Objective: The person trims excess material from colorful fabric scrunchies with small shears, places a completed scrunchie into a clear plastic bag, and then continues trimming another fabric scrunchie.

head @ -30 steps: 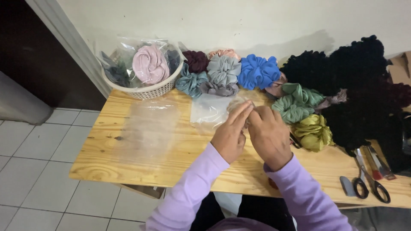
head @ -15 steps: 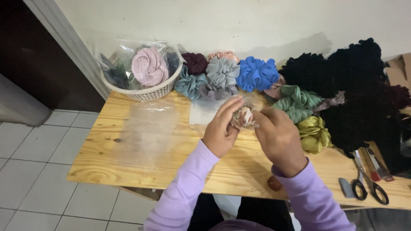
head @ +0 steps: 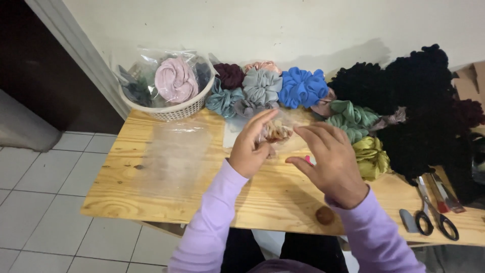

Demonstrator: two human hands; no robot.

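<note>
We see a table (head: 151, 197) of pale, matt wood with knots and visible grain. On it lie glossy, clear plastic bags (head: 174, 156). The scrunchies (head: 303, 87) are gathered cloth, some satiny with a soft sheen, the black heap (head: 419, 116) duller and plush. The basket (head: 174, 108) is white moulded plastic lattice. The scissors (head: 429, 212) have shiny metal blades and dark plastic handles. Our sleeves (head: 212, 227) are soft matt lilac cloth.

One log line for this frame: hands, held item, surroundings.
left hand: holds tan scrunchie in clear bag | right hand: open, beside it | table: scrunchies, basket, scissors
</note>
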